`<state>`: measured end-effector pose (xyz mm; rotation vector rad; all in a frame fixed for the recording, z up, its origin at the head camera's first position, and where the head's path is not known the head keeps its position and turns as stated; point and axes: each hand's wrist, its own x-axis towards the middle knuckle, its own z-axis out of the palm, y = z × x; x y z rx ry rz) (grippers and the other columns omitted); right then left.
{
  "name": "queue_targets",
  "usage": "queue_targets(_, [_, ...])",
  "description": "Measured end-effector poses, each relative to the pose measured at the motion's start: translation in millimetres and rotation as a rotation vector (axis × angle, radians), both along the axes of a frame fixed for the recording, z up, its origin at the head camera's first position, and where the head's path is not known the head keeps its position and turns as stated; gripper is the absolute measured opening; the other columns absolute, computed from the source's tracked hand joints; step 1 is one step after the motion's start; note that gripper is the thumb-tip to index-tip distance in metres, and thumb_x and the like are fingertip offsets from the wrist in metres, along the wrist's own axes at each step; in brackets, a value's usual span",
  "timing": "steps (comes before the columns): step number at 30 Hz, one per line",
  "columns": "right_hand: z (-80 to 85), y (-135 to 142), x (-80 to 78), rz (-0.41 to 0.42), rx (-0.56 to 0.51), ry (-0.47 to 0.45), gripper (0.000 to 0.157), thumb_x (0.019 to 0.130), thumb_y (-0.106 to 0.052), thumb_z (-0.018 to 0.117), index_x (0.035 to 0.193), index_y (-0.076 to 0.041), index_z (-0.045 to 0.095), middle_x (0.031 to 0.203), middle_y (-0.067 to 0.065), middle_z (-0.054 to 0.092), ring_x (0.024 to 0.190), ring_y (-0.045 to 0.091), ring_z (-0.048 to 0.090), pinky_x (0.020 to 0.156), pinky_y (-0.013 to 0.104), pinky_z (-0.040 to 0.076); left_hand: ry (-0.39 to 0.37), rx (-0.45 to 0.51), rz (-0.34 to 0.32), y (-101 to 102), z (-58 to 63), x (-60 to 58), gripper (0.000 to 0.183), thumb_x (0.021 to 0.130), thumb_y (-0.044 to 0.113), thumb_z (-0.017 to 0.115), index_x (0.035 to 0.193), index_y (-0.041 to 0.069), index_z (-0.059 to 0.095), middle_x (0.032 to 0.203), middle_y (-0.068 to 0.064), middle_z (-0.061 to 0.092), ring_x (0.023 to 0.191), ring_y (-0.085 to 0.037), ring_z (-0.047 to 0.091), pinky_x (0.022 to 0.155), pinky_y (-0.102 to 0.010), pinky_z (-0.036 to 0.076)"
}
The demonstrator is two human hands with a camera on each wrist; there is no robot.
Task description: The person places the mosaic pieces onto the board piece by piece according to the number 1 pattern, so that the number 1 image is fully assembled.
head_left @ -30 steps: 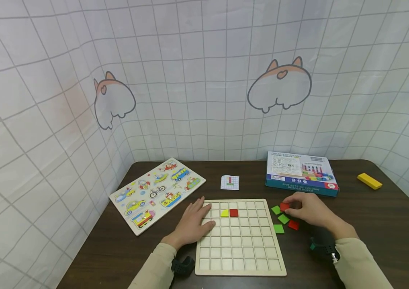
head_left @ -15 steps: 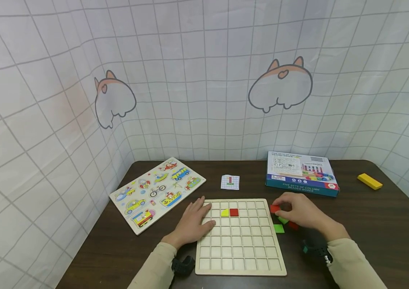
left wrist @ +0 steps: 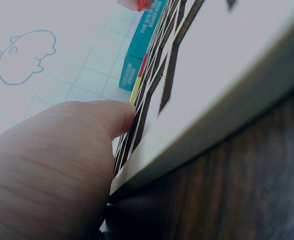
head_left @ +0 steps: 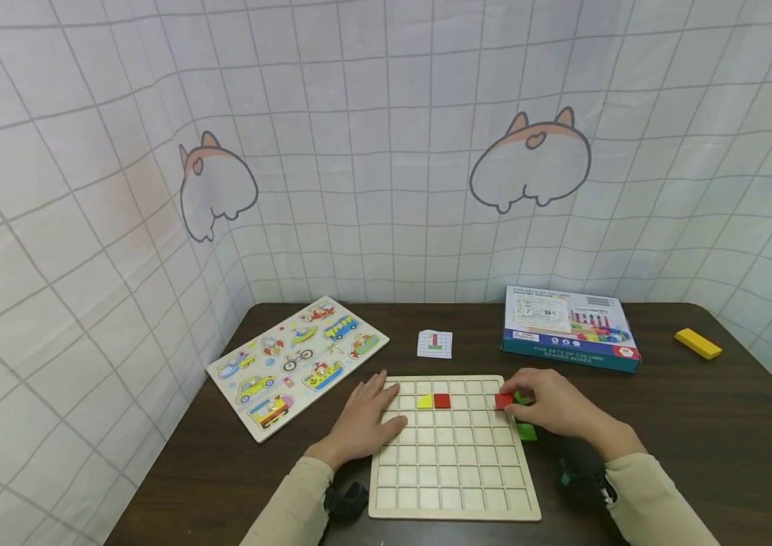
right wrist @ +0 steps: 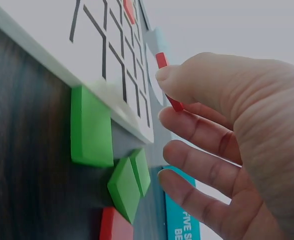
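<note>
A pale wooden grid board (head_left: 454,478) lies on the dark table. My left hand (head_left: 362,421) rests on its left edge with fingers spread and thumb on the grid. Between the thumb and fingers of my right hand (head_left: 560,403) I pinch a red square tile (head_left: 503,402), raised over the board's right edge. In the right wrist view, that tile shows edge-on, apart from the board. A yellow tile (head_left: 424,403) with a slanted side and another red tile (head_left: 441,401) sit side by side in the grid. Several green tiles (right wrist: 92,127) and a red one (right wrist: 116,227) lie right of the board, partly hidden in the head view.
A picture puzzle board (head_left: 297,364) with vehicles lies at the left. Behind the grid board is a small patterned card (head_left: 434,345). A boxed set (head_left: 566,326) stands at the back right, with a yellow block (head_left: 698,343) beyond it. A checked curtain (head_left: 372,189) encloses the table.
My right hand has moved left with the red tile, from the loose tiles to above the board's right edge. The left hand has stayed in place.
</note>
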<state>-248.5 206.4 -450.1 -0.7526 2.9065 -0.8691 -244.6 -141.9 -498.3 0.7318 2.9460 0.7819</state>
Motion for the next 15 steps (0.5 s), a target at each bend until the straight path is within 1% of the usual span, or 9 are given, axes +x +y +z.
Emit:
queue_targets(4, [-0.4,-6,1.4,0.028,-0.002,-0.012,0.022,0.086,-0.024,0.076,0.106,-0.015,0.074,0.099,-0.008,0.066,0.089,0.016,0.058,0.08,0.038,0.054,-0.002,-0.003,0.002,0,0.1,-0.2,0.063,0.097,0.044,0.055,0.148,0.009,0.044,0.16,-0.017,0.022,0.149,-0.032,0.016,0.12,-0.051,0.011])
queue_targets(6, [-1.4,-9,2.2,0.034,0.005,-0.012,0.022,0.086,-0.026,0.076,0.106,-0.017,0.074,0.098,-0.01,0.065,0.089,0.015,0.057,0.079,0.036,0.054,-0.003,-0.003,0.002,0,-0.1,-0.4,0.063,0.097,0.044,0.055,0.148,0.009,0.044,0.16,-0.016,0.022,0.149,-0.032,0.016,0.12,-0.051,0.011])
queue_targets(10, [-3.3,-14,3.6,0.042,0.013,0.002,0.022,0.086,-0.026,0.076,0.107,-0.018,0.074,0.097,-0.012,0.064,0.085,0.014,0.056,0.074,0.03,0.052,0.0,-0.004,0.005,0,-0.7,-0.7,0.063,0.097,0.044,0.055,0.148,0.009,0.044,0.16,-0.016,0.022,0.149,-0.032,0.016,0.12,-0.051,0.012])
queue_targets(13, [-4.3,-18,4.5,0.047,0.008,0.001,0.022,0.086,-0.024,0.076,0.107,-0.016,0.073,0.096,-0.011,0.065,0.082,0.014,0.055,0.07,0.027,0.05,0.005,-0.006,0.006,0,-0.8,-0.6,0.062,0.097,0.044,0.055,0.148,0.009,0.044,0.16,-0.016,0.023,0.149,-0.032,0.016,0.12,-0.051,0.012])
queue_targets(15, [-4.9,-20,5.2,0.049,0.0,0.001,0.022,0.086,-0.023,0.076,0.106,-0.016,0.073,0.096,-0.01,0.065,0.082,0.013,0.056,0.07,0.026,0.05,0.006,-0.007,0.006,0,-0.7,-0.6,0.062,0.097,0.043,0.055,0.148,0.009,0.044,0.16,-0.016,0.023,0.149,-0.032,0.017,0.12,-0.051,0.012])
